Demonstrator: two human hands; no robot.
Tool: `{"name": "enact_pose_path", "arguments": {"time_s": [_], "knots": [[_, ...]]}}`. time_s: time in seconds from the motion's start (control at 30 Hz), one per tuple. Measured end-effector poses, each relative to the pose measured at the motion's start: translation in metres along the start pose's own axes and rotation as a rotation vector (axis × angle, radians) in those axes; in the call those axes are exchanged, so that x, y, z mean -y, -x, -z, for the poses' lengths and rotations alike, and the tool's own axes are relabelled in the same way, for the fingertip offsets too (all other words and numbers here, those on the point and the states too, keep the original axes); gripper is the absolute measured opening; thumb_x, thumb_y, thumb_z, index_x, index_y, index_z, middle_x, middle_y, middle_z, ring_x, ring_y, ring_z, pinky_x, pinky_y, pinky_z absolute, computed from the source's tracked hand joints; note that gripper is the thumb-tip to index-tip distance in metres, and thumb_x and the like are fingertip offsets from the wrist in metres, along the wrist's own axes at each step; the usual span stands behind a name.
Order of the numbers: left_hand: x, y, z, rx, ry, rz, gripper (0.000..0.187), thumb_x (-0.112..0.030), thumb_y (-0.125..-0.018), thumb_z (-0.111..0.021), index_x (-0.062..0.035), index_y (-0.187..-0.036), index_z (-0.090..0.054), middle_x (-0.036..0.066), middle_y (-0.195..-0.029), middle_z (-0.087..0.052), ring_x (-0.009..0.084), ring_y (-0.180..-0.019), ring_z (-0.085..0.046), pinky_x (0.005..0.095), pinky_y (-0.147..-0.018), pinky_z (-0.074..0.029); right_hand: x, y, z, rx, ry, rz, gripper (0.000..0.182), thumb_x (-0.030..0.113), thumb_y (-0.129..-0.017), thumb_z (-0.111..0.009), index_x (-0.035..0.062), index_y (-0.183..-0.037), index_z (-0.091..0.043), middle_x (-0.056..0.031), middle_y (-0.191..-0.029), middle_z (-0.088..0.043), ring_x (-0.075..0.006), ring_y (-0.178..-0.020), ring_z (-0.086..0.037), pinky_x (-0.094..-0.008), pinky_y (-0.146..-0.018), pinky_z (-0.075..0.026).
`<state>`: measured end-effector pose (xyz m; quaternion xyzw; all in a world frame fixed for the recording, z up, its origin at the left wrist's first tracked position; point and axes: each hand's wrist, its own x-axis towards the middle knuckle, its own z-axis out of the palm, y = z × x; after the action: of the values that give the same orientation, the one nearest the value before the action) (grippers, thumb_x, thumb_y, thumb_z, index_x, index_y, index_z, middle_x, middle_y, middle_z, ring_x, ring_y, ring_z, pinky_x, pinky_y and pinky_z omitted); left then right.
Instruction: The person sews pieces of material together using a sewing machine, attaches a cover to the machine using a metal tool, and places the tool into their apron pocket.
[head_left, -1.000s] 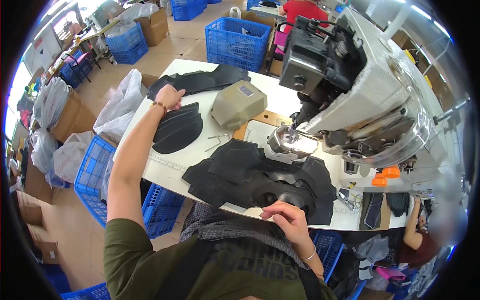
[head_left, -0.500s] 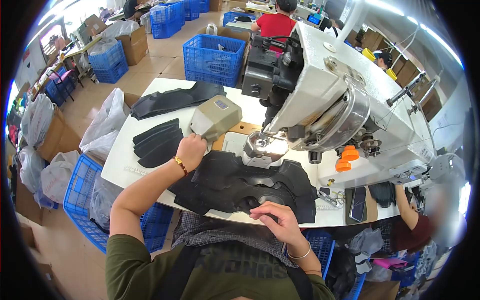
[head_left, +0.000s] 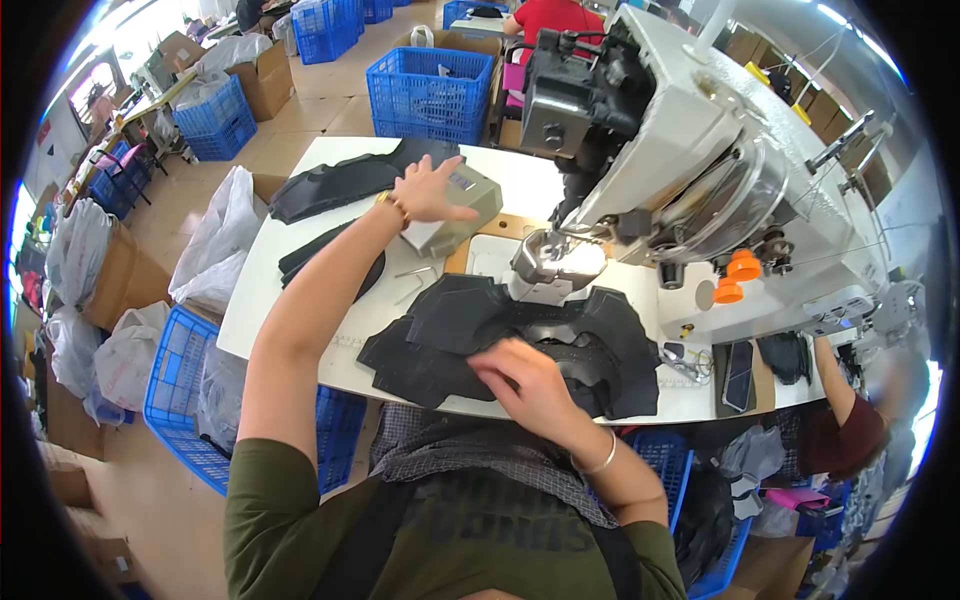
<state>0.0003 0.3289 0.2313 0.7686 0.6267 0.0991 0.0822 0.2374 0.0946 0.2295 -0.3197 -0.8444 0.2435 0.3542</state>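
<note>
My left hand is stretched out with its fingers spread, above the beige housing and beside the stack of long black cut pieces at the table's back. Under that forearm lie smaller black pieces, partly covered. My right hand is curled, its fingers drawn together over the overlapping black pieces at the front edge; whether anything is pinched there I cannot make out. Behind these stands the sewing machine, its lit metal work post touching or close to the pieces.
A bent metal rod lies on the white table. To the right are scissors and a phone. Blue crates stand on the floor. A co-worker's arm reaches in at the far right.
My left hand has moved from the housing's near corner up and away, its fingers spreading. My right hand has shifted slightly up over the black pieces. The view has shifted a little.
</note>
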Motion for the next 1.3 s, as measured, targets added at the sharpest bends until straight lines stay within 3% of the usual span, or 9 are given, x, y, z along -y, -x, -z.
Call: {"name": "enact_pose_path", "arguments": {"time_s": [0.1, 0.33, 0.57, 0.67, 0.73, 0.87, 1.17, 1.23, 1.3], "knots": [[0.000, -0.027, -0.007, 0.268, 0.008, 0.000, 0.124, -0.073, -0.057, -0.078, -0.0205, -0.155, -0.025, 0.036, -0.148, -0.029, 0.0564, -0.132, -0.036, 0.0575, -0.109, -0.034, -0.004, -0.049, -0.026, 0.098, 0.351, 0.083, 0.014, 0.005, -0.080, -0.068, 0.0037, -0.094, -0.066, -0.0098, -0.091, -0.062, -0.0256, -0.088, -0.062, -0.0371, -0.071, -0.054], [-0.004, -0.018, -0.003, 0.120, 0.004, -0.069, 0.115, -0.055, -0.059, -0.080, -0.0255, -0.155, -0.025, 0.027, -0.141, -0.039, 0.0477, -0.128, -0.040, 0.0537, -0.104, -0.039, -0.047, -0.106, -0.068, 0.271, 0.707, -0.017, 0.019, 0.013, -0.080, -0.070, 0.0020, -0.094, -0.063, -0.0133, -0.094, -0.061, -0.0305, -0.096, -0.062, -0.0369, -0.074, -0.054], [0.026, 0.054, 0.065, -0.115, 0.233, -0.329, 0.112, -0.043, -0.061, -0.082, -0.0188, -0.155, -0.027, 0.024, -0.144, -0.035, 0.0430, -0.133, -0.035, 0.0517, -0.109, -0.034, -0.017, -0.092, -0.026, -0.166, 0.123, 0.060, 0.034, 0.013, -0.077, -0.077, 0.0037, -0.105, -0.058, -0.0156, -0.109, -0.055, -0.0370, -0.106, -0.053, -0.0436, -0.088, -0.047], [0.029, 0.102, 0.099, -0.084, 0.289, -0.509, 0.114, -0.033, -0.060, -0.083, -0.0109, -0.155, -0.024, 0.019, -0.149, -0.034, 0.0376, -0.137, -0.032, 0.0477, -0.115, -0.027, 0.013, -0.090, 0.005, -0.229, 0.189, 0.171, 0.068, 0.020, -0.072, -0.083, 0.0037, -0.130, -0.051, -0.0229, -0.133, -0.044, -0.0406, -0.123, -0.045, -0.0487, -0.100, -0.041], [0.021, 0.134, 0.119, 0.067, 0.334, -0.612, 0.116, -0.032, -0.058, -0.084, -0.0057, -0.154, -0.025, 0.019, -0.150, -0.033, 0.0357, -0.139, -0.029, 0.0455, -0.117, -0.025, 0.025, -0.093, 0.022, -0.125, 0.138, 0.150, 0.115, 0.033, -0.065, -0.090, 0.0063, -0.153, -0.022, -0.0278, -0.155, -0.019, -0.0455, -0.141, -0.026, -0.0521, -0.113, -0.029], [-0.003, 0.181, 0.127, 0.134, 0.375, -0.791, 0.118, -0.035, -0.057, -0.087, -0.0008, -0.152, -0.026, 0.021, -0.147, -0.036, 0.0377, -0.135, -0.036, 0.0462, -0.113, -0.030, 0.022, -0.086, 0.041, 0.184, -0.104, 0.054, 0.145, 0.048, -0.054, -0.094, 0.0038, -0.156, -0.001, -0.0307, -0.159, -0.002, -0.0467, -0.148, -0.007, -0.0517, -0.119, -0.018], [-0.050, 0.218, 0.056, 0.202, 0.432, -0.878, 0.112, -0.037, -0.063, -0.088, -0.0030, -0.152, -0.029, 0.026, -0.147, -0.034, 0.0413, -0.129, -0.042, 0.0487, -0.108, -0.033, 0.025, 0.014, 0.044, 0.283, -0.284, -0.098, 0.125, 0.035, -0.057, -0.094, 0.0089, -0.154, -0.019, -0.0214, -0.142, -0.025, -0.0391, -0.137, -0.029, -0.0477, -0.114, -0.029], [-0.035, 0.189, 0.042, 0.264, 0.870, -0.810, 0.086, -0.032, -0.073, -0.083, -0.0030, -0.144, -0.045, 0.020, -0.137, -0.051, 0.0332, -0.124, -0.050, 0.0428, -0.106, -0.038, 0.018, 0.033, 0.048, 0.250, -0.248, -0.111, 0.122, 0.034, -0.055, -0.095, 0.0096, -0.151, -0.025, -0.0212, -0.143, -0.025, -0.0384, -0.137, -0.028, -0.0486, -0.112, -0.030], [-0.017, 0.158, 0.038, 0.165, 0.772, -0.409, 0.047, -0.024, -0.082, -0.074, -0.0031, -0.123, -0.065, 0.013, -0.111, -0.068, 0.0275, -0.108, -0.062, 0.0373, -0.097, -0.047, 0.016, 0.045, 0.053, 0.203, -0.249, -0.144, 0.118, 0.033, -0.053, -0.095, 0.0102, -0.149, -0.030, -0.0213, -0.143, -0.025, -0.0385, -0.137, -0.028, -0.0494, -0.112, -0.030]]}}
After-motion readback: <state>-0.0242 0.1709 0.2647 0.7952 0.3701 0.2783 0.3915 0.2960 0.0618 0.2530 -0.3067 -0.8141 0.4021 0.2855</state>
